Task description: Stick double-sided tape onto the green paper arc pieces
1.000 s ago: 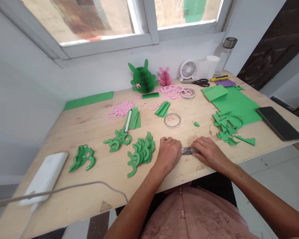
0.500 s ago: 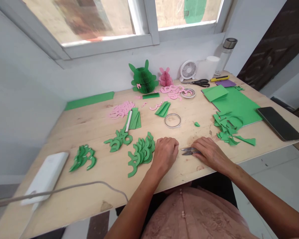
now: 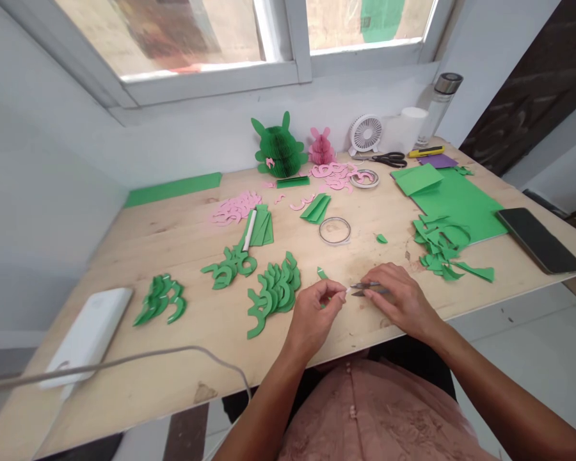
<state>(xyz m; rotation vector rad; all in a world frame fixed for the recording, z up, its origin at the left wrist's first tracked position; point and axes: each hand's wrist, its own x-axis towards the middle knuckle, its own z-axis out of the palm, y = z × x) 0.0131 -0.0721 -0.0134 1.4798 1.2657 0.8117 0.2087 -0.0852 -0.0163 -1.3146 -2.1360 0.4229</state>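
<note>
My left hand (image 3: 315,315) pinches a tiny white strip (image 3: 349,290) between thumb and fingertips. Facing it, my right hand (image 3: 400,298) is closed around small metal snips (image 3: 365,289), whose blades point left at the strip. Just behind my left fingers lies a green curved paper piece (image 3: 322,273) with a white mark, partly hidden by that hand. A heap of green curved cutouts (image 3: 276,291) sits directly left of my left hand. Beyond both hands, a thin roll of tape (image 3: 335,230) lies flat on the wooden table (image 3: 173,234).
Green scraps (image 3: 439,243) and a phone (image 3: 540,239) lie at the right. Pink cutouts (image 3: 237,208), a green paper figure (image 3: 279,150), a fan (image 3: 366,133) and scissors (image 3: 388,159) are farther back. A white power bank (image 3: 89,333) with a cable is at the left.
My left hand has turned, its fingertips now showing the white strip by the snips' tips. A green curved piece now shows behind that hand. The snips' blades have parted slightly more.
</note>
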